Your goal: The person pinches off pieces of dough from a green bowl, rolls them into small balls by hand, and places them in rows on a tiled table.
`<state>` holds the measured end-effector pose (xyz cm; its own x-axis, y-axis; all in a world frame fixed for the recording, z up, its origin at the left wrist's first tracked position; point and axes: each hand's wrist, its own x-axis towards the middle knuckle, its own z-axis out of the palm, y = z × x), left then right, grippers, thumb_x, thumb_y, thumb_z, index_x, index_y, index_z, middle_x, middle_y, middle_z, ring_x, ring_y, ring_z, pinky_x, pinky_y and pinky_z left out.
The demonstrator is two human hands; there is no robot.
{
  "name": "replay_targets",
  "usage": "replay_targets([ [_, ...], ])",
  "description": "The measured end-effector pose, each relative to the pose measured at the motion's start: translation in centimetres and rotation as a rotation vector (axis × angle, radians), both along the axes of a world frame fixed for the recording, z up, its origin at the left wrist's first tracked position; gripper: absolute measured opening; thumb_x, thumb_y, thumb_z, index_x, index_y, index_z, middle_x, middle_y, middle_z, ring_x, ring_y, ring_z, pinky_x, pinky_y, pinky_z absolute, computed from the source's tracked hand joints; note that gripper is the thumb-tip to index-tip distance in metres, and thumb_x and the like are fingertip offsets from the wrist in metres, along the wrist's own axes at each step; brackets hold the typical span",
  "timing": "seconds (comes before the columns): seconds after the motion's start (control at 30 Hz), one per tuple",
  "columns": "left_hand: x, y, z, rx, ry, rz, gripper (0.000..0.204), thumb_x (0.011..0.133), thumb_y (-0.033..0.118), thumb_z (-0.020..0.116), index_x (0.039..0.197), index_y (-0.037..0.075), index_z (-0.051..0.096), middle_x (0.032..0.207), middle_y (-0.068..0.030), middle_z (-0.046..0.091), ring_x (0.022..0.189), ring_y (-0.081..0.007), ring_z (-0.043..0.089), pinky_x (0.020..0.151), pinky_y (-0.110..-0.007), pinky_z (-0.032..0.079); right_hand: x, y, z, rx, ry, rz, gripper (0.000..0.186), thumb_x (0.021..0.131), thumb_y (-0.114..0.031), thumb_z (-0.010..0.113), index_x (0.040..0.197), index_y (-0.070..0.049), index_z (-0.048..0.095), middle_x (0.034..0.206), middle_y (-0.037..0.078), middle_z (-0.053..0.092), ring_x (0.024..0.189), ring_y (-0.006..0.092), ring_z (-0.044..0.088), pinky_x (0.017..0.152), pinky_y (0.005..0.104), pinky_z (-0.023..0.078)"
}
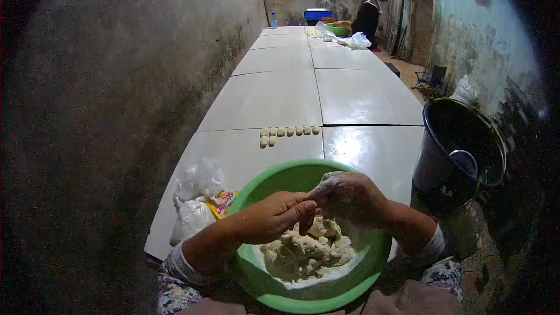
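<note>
A wide green basin [263, 182] stands at the near end of the table, holding a lumpy mass of pale dough [308, 252] with loose flour along its side. Above the dough my two hands meet, fingertips against each other. My left hand [287, 210] is closed, thumb pressed to the curled fingers. My right hand [350, 193] is dusted white, its fingers bent together toward the left one; what lies between them is hidden. Beyond the basin, several small pale dough pieces [290, 131] sit in short rows on the tabletop.
Left of the basin are a clear bag of white powder [193, 219] and a yellow-red packet [221, 203]. A large black bucket [437, 169] stands at the right edge. Across the long white table [274, 96], a person [366, 20] stands near another green basin [338, 31].
</note>
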<state>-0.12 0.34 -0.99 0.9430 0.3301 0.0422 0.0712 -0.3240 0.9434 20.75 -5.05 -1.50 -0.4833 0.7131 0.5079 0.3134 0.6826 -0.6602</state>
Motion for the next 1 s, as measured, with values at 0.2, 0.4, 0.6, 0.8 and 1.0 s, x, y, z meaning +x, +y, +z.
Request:
replay_targets([
  [0.2, 0.0, 0.1, -0.4, 0.052, -0.003, 0.036, 0.038, 0.098, 0.033, 0.034, 0.097, 0.0, 0.054, 0.069, -0.007, 0.056, 0.062, -0.0157, 0.052, 0.06, -0.03, 0.043, -0.2, -0.4, 0.5, -0.472, 0.32, 0.118, 0.017, 0.085, -0.004, 0.06, 0.101, 0.001, 0.06, 0.089, 0.009, 0.063, 0.083, 0.0174, 0.062, 0.071, 0.0303, 0.052],
  [0.4, 0.2, -0.3, 0.1, 0.217, 0.046, 0.079, 0.038, 0.097, 0.032, 0.036, 0.091, 0.0, 0.054, 0.069, -0.0071, 0.056, 0.063, -0.0164, 0.053, 0.061, -0.031, 0.043, 0.1, -0.3, 0.1, -0.573, 0.252, 0.011, 0.018, 0.089, -0.015, 0.057, 0.101, -0.001, 0.059, 0.084, 0.005, 0.064, 0.069, 0.0104, 0.06, 0.063, 0.0264, 0.051],
  [0.6, -0.5, -0.5, 0.2, 0.064, 0.049, 0.162, 0.037, 0.098, 0.032, 0.034, 0.09, 0.003, 0.055, 0.071, -0.0049, 0.055, 0.065, -0.012, 0.051, 0.062, -0.028, 0.044, 0.3, 0.4, 0.3, -0.7, 0.502, 0.091, 0.032, 0.092, -0.016, 0.052, 0.121, -0.002, 0.048, 0.089, 0.007, 0.061, 0.076, 0.0128, 0.059, 0.069, 0.0269, 0.05],
  [0.8, 0.7, -0.4, 0.6, -0.15, -0.172, 0.291, 0.037, 0.099, 0.029, 0.035, 0.1, -0.002, 0.056, 0.082, -0.0053, 0.057, 0.076, -0.0116, 0.052, 0.072, -0.027, 0.043, -0.4, -0.4, -0.2, -0.179, 0.301, 0.082, 0.071, 0.091, -0.034, 0.05, 0.145, -0.009, 0.011, 0.135, 0.019, 0.036, 0.118, 0.0285, 0.043, 0.1, 0.039, 0.035],
  [1.0, 0.0, -0.6, 0.8, -0.192, -0.141, 0.27, 0.038, 0.098, 0.03, 0.037, 0.105, -0.003, 0.056, 0.089, -0.0056, 0.058, 0.08, -0.0112, 0.052, 0.075, -0.027, 0.044, -0.8, 0.2, -0.7, -0.076, 0.169, 0.065, 0.081, 0.088, -0.043, 0.05, 0.145, -0.009, 0.003, 0.146, 0.019, 0.021, 0.132, 0.0357, 0.028, 0.107, 0.0424, 0.023],
])
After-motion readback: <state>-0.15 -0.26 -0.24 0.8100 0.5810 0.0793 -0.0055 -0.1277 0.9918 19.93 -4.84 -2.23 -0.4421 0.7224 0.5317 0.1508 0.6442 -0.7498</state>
